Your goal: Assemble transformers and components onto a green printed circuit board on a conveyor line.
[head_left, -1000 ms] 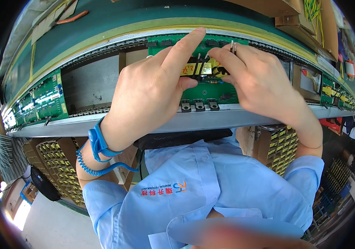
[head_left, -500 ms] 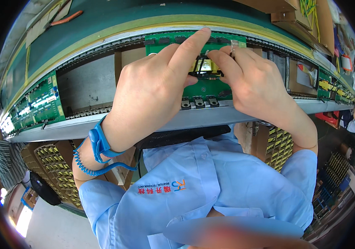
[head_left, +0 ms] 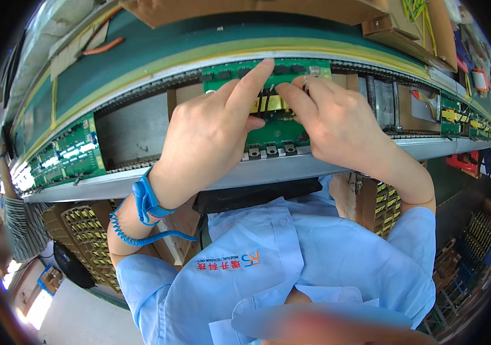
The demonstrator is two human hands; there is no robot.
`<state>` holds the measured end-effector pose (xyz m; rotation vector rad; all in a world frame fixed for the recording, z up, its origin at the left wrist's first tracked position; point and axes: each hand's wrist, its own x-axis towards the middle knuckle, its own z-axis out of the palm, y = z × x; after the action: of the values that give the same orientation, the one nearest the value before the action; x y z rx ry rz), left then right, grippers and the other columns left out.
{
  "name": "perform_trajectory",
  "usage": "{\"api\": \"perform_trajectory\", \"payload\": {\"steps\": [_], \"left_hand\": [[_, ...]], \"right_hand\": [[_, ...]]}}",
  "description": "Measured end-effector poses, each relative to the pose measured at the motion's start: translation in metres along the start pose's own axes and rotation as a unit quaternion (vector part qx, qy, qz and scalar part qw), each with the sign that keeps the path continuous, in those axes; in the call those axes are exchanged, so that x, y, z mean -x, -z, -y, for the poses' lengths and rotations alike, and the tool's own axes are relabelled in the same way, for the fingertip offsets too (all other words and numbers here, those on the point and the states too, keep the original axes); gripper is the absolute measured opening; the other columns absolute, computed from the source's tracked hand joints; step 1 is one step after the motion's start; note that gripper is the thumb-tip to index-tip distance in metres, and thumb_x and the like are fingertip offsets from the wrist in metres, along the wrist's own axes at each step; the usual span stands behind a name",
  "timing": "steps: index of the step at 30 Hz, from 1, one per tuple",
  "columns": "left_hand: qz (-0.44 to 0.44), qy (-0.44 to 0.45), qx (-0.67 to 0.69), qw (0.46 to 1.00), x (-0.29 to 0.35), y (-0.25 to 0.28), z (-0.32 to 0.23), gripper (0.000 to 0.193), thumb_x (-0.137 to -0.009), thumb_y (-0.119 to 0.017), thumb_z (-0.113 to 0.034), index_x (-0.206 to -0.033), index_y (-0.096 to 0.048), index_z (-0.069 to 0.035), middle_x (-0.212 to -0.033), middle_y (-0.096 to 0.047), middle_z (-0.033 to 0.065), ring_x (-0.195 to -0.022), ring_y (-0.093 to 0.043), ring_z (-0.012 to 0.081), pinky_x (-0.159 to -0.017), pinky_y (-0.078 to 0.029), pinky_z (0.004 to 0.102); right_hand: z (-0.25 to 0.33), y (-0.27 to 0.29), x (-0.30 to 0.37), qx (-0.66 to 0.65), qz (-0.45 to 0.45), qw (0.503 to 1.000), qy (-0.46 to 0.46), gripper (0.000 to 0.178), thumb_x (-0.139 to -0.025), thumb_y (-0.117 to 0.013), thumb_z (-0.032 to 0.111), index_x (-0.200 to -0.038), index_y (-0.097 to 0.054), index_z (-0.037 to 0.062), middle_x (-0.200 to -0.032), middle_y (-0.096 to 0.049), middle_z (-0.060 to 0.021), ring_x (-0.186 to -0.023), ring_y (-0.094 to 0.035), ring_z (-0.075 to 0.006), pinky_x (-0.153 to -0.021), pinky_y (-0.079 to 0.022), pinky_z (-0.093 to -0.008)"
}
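A green circuit board [head_left: 289,130] lies on the conveyor in front of me, with a yellow block-shaped component [head_left: 273,103], perhaps a transformer, crossed by black strips near its middle. My left hand [head_left: 208,129] is over the board's left part. Its index finger stretches toward the far edge, and the thumb sits apart from it beside the yellow component. My right hand [head_left: 340,121] bends over the right part, its fingers closed at the component's far right corner; what they pinch is hidden. Black transistors [head_left: 272,150] line the board's near edge.
The conveyor's metal front rail [head_left: 239,179] runs between me and the board. Other populated boards [head_left: 67,155] sit at left and far right [head_left: 458,118]. Cardboard trays of yellow parts [head_left: 90,230] stand below the rail. A cardboard box [head_left: 257,10] overhangs the back. A blue coiled wrist strap [head_left: 145,198] trails from my left wrist.
The view has shifted a little, bringing more of the cardboard box in at the top. Both hands stay at the yellow component with nearly the same finger positions.
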<state>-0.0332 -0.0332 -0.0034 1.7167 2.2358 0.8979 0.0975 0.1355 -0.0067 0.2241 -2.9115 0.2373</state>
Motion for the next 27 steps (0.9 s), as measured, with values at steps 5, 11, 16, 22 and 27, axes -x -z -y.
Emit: {"api": "perform_trajectory", "payload": {"steps": [5,11,16,22,27], "left_hand": [[0.082,0.012,0.031,0.996,-0.007,0.019,0.006,0.072,-0.073,-0.073,-0.01,-0.137,-0.043,-0.01,-0.097,-0.065,0.0149,-0.08,-0.064,0.0355,-0.063,-0.053,0.0437],[-0.122,-0.01,-0.022,0.992,-0.092,0.086,-0.006,0.017,-0.082,-0.067,-0.007,-0.099,-0.069,-0.007,-0.093,-0.069,0.0105,-0.083,-0.067,0.028,-0.072,-0.051,0.0305],[-0.21,-0.119,-0.379,0.893,-0.239,0.113,0.073,0.015,-0.086,-0.062,-0.024,-0.091,-0.071,-0.013,-0.089,-0.067,0.011,-0.084,-0.064,0.0312,-0.076,-0.049,0.0429],[-0.201,0.001,-0.473,0.858,-0.356,0.092,0.128,0.031,-0.085,-0.059,-0.041,-0.096,-0.074,-0.016,-0.098,-0.068,0.0133,-0.096,-0.064,0.0333,-0.087,-0.045,0.0477],[-0.179,0.179,-0.395,0.883,-0.396,0.072,0.138,0.049,-0.081,-0.058,-0.047,-0.108,-0.071,-0.009,-0.123,-0.061,0.018,-0.122,-0.05,0.0341,-0.102,-0.033,0.049]], "right_hand": [[-0.021,0.028,0.002,-0.13,0.008,0.991,-0.006,0.039,-0.072,-0.071,0.007,-0.11,-0.061,0.0037,-0.1,-0.065,-0.0109,-0.082,-0.066,-0.0242,-0.066,-0.054,-0.0313],[-0.165,0.073,0.011,-0.059,-0.134,0.932,-0.332,0.027,-0.081,-0.069,0.032,-0.09,-0.065,0.0069,-0.086,-0.069,-0.0117,-0.081,-0.067,-0.0261,-0.068,-0.052,-0.0367],[-0.224,0.048,0.002,0.079,-0.023,0.905,-0.417,0.03,-0.079,-0.071,0.035,-0.088,-0.065,0.0068,-0.083,-0.068,-0.0114,-0.083,-0.066,-0.0304,-0.072,-0.05,-0.041],[-0.232,0.031,-0.001,0.056,0.019,0.921,-0.385,0.01,-0.082,-0.059,0.015,-0.085,-0.062,0.0059,-0.085,-0.067,-0.0151,-0.083,-0.065,-0.035,-0.071,-0.049,-0.0455],[-0.235,0.028,-0.001,0.068,-0.034,0.926,-0.371,0.009,-0.081,-0.052,0.006,-0.088,-0.057,0.0037,-0.081,-0.065,-0.0186,-0.082,-0.064,-0.0383,-0.07,-0.047,-0.0496]]}}
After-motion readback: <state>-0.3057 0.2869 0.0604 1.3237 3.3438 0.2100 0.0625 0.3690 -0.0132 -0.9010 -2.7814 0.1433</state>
